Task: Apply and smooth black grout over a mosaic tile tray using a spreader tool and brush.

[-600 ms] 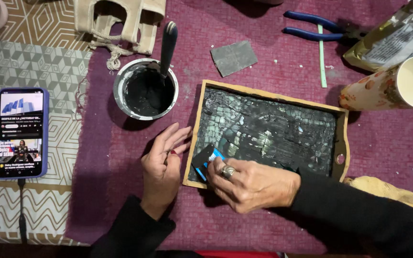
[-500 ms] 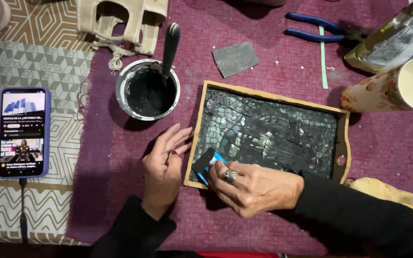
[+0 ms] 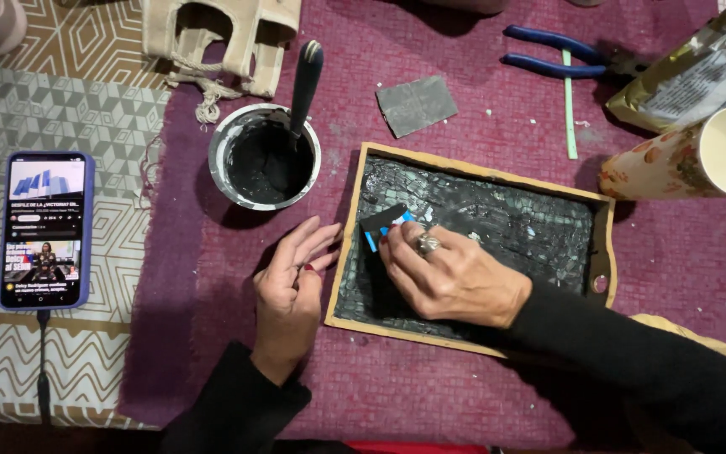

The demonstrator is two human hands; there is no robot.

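Head view, looking straight down at a tabletop [image 3: 481, 76] covered by a purple woven cloth.

In the centre of the frame lies a shallow wooden tray [image 3: 602, 244], its floor covered in small tiles smeared with black grout. The right hand [image 3: 451, 277], wearing a ring, rests inside the tray at its left end. Its fingers are pinching a small blue scraper card [image 3: 384, 223], blackened with grout, with the card's edge against the tiles. The left hand [image 3: 291, 290] lies flat on the cloth just beside the tray's left rim, fingers spread and holding nothing, the fingertips touching or nearly touching the wood.

Above the left hand, upper centre-left, stands a round bowl of black grout [image 3: 264, 160] with a dark-handled tool [image 3: 306, 80] leaning in it. A grey square of sandpaper [image 3: 416, 105] lies to its right. Blue-handled pliers [image 3: 556, 55] lie at upper right, and a flowered paper cup [image 3: 682, 164] lies on its side at the right edge. A phone [image 3: 45, 229] with a lit screen sits at far left on a patterned mat.

Risks, as a judgement: the tray seems only lightly steadied, so a firm scrape could slide it on the cloth. The dark sleeve of the right arm lies over the wet tiles and could drag through the grout. The tall tool could tip the bowl if knocked.
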